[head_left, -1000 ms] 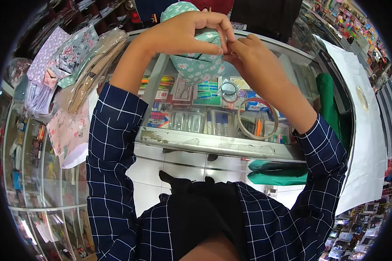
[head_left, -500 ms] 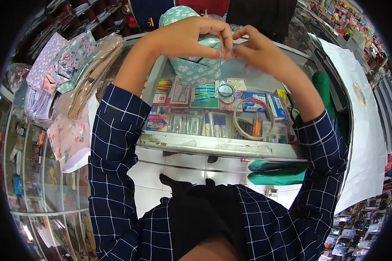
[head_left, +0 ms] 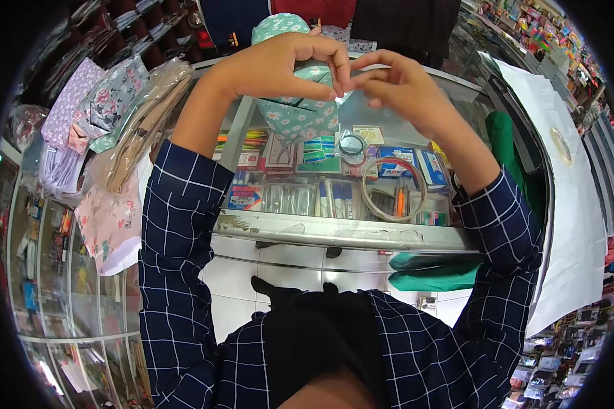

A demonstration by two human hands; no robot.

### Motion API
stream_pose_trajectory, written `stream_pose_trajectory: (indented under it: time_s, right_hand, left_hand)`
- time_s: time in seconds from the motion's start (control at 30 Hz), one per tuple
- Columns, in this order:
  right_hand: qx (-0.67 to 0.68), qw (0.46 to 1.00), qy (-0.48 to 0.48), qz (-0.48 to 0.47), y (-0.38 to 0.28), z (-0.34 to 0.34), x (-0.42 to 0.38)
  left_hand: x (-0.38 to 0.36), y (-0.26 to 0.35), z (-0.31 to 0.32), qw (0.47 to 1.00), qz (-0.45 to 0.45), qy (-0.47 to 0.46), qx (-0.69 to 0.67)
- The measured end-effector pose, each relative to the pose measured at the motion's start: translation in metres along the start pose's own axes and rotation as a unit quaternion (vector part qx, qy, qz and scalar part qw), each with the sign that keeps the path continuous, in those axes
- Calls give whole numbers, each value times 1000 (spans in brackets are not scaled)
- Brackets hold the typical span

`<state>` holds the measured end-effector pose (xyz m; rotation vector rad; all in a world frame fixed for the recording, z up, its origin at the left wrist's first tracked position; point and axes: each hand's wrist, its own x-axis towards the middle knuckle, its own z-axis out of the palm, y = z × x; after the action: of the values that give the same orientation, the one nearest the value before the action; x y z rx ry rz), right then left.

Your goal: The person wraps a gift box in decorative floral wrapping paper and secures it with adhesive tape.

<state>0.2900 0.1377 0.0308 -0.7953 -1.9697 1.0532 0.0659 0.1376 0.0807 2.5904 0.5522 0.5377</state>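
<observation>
A mint-green package with white daisies stands on the glass counter, with a folded flap on its near side. My left hand arches over it, thumb and fingertips pinched together at its right edge. There, a small glinting clear piece, apparently clear tape, shows at the fingertips. My right hand meets the left from the right, its thumb and forefinger also closed at this piece. Its exact shape is hidden by the fingers. Nearer me lie a small tape roll and a large tape roll.
Beneath the glass counter are boxed markers and other stationery. Patterned packages and pink floral paper lie at the left. White paper sheets and a green roll are at the right.
Both hands have shifted slightly left with their fingertips still close together. A glint now shows at the left fingertips. The package is slightly further left in view.
</observation>
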Motion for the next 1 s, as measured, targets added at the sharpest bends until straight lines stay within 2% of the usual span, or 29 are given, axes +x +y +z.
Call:
stream_pose_trajectory:
  time_s: [0.07,0.13,0.2,0.3,0.4,0.43,0.53,0.83,0.93,1.0]
  right_hand:
    - [168,975,37,138,-12,-4,-1]
    - [170,978,-18,121,-7,-6,-1]
    - [162,983,-43,70,0,-4,-3]
    - [-54,991,-27,-116,3,4,-3]
    - [-239,954,27,-181,-10,14,-12]
    - [-243,950,48,-187,-10,19,-13]
    - [-383,874,102,-282,-1,24,-9]
    - [-291,918,106,-249,-1,32,-14]
    - [-266,939,63,-209,-7,17,-11]
    - [-251,948,54,-190,-3,17,-11]
  left_hand:
    - [-1,0,-1,1000,0,4,8]
    - [-3,2,-1,998,2,12,54]
    - [-2,4,-1,1000,-9,8,11]
    - [-3,4,0,1000,-10,10,24]
    - [-4,1,-1,1000,4,17,13]
    - [-4,1,-1,1000,11,19,-2]
    - [-4,2,0,999,14,27,12]
    - [-7,0,-3,999,12,14,27]
    - [-5,3,0,1000,-5,16,-16]
    - [-6,1,-1,1000,-1,20,22]
